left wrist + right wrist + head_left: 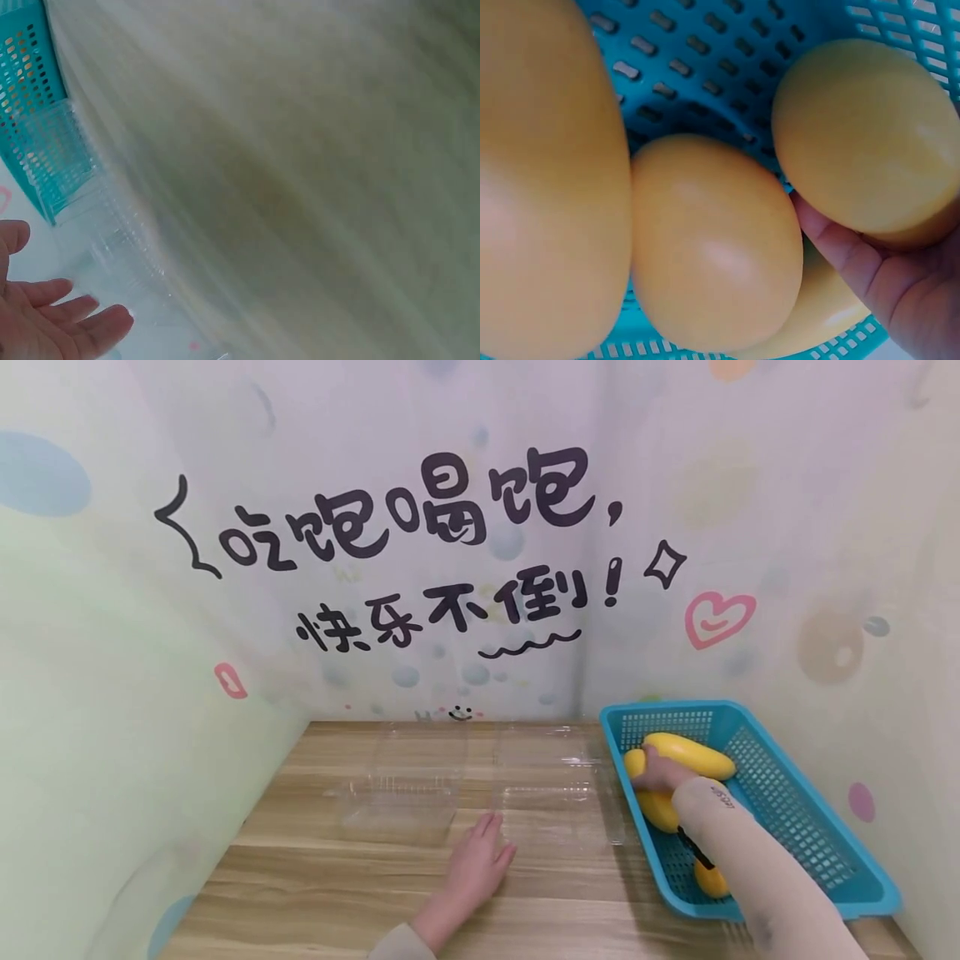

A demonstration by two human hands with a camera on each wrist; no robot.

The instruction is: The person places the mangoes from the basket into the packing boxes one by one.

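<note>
Inside a blue plastic basket (847, 860), my right hand (663, 772) reaches among several smooth yellow mangoes. In the right wrist view its thumb (847, 251) lies along the underside of one yellow mango (866, 135), and the other fingers are hidden behind that fruit. A second mango (716, 247) sits right beside the thumb. My left hand (476, 860) rests low over the wooden table, its fingers loosely spread and holding nothing. Just beyond its fingertips stand two clear plastic clamshell boxes, one on the left (397, 810) and one on the right (555, 814), both with lids raised.
A long yellow mango (690, 755) lies across the far end of the basket, and a small orange-yellow fruit (711, 878) lies near its front. The wooden table (337, 893) meets a printed wall (450, 677) at the back. Side walls close in left and right.
</note>
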